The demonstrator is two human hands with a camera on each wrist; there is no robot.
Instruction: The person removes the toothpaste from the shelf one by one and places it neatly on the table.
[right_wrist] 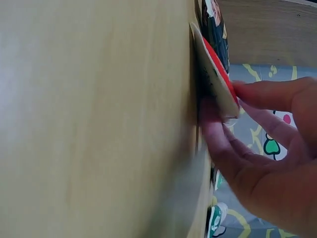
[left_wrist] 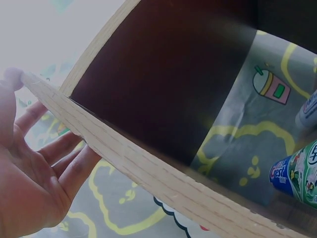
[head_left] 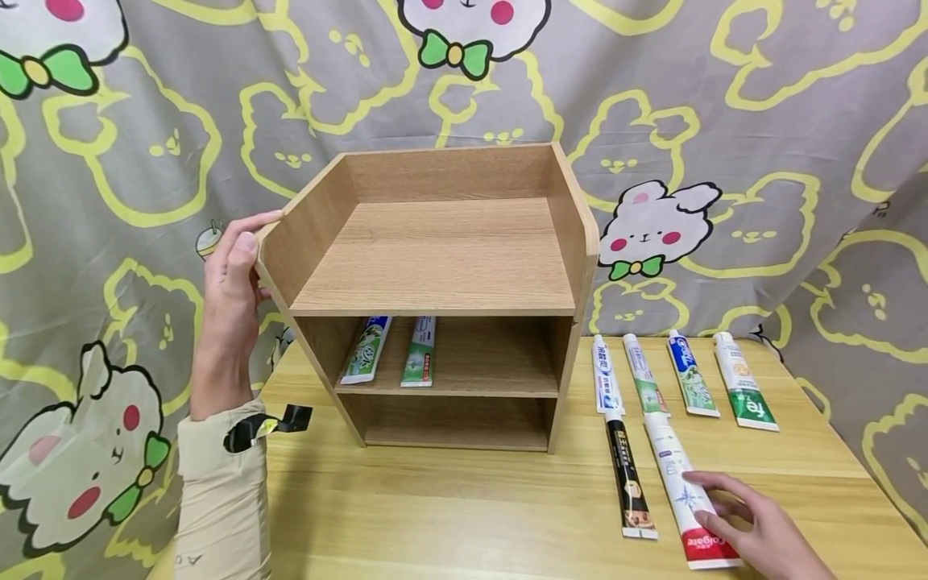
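My left hand grips the upper edge of the left side panel of a small wooden desk shelf; the left wrist view shows the thumb and fingers on either side of that panel. At the right front of the table, my right hand pinches a white toothpaste tube with a red end from its right side. In the right wrist view, the tube's flat end is between thumb and fingers, close over the tabletop. A black toothpaste tube lies just left of it.
Two toothpaste tubes, one green-and-blue and one green-and-white, lie in the shelf's middle compartment. Several more tubes, including a green-ended one, form a row right of the shelf. A patterned curtain hangs behind the wooden table.
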